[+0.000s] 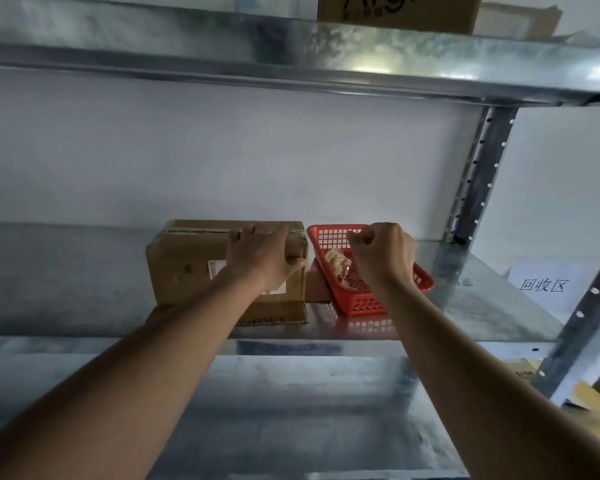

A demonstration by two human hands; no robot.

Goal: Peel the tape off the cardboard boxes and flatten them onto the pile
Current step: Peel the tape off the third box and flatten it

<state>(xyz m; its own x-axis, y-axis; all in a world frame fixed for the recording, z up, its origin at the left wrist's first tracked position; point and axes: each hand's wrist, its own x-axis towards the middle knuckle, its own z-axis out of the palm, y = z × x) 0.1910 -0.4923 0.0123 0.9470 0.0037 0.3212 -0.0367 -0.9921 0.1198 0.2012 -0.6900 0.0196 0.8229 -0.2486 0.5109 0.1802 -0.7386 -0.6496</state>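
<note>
I'm watching both arms reaching onto the metal shelf (pixel 84 282). My left hand (pixel 264 258) is lying over the top right corner of the cardboard box (pixel 184 268), fingers draped along the taped top edge and thumb hooking round the right side — so it's gripping the box. The box is sitting upright under that hand, white label (pixel 219 270) peeking out beside the wrist. My right hand (pixel 383 252) is hovering just right of it, curled up over the red basket (pixel 361 301); I can't tell whether it's pinching anything. A crumpled wad of tape (pixel 338 261) is lying in the basket right below those knuckles. A smaller brown box (pixel 317 289) is wedged between the two hands, touching the big box and the basket. Further right of the right hand — a paper sign (pixel 544 284).
</note>
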